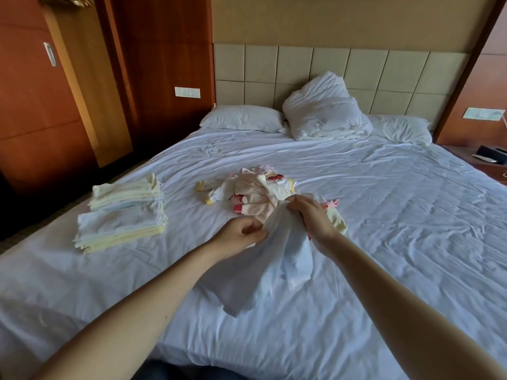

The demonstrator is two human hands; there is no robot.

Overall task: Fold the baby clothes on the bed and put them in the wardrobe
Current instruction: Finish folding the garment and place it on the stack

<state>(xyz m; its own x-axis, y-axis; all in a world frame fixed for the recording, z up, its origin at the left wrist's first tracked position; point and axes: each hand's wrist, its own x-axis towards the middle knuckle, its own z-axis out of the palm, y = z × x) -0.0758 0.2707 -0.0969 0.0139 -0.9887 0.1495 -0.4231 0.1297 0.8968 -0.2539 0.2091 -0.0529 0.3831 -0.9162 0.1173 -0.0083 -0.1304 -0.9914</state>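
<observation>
Left hand [242, 233] and right hand [311, 215] each pinch top edge of white garment [277, 259]; it hangs below hands onto bed [384, 215]. Light, limp, non-fragile fabric: grip at shoulders. Unfolded pile [258, 193] just beyond right hand; folded stacks [123, 212] left of left hand.

Sheet [384, 215] – matt white cloth, creased. Garment [274, 259] – thin soft cloth. Wardrobe [33, 105] – glossy reddish wood. Headboard [329, 67] – smooth padded panels.
</observation>
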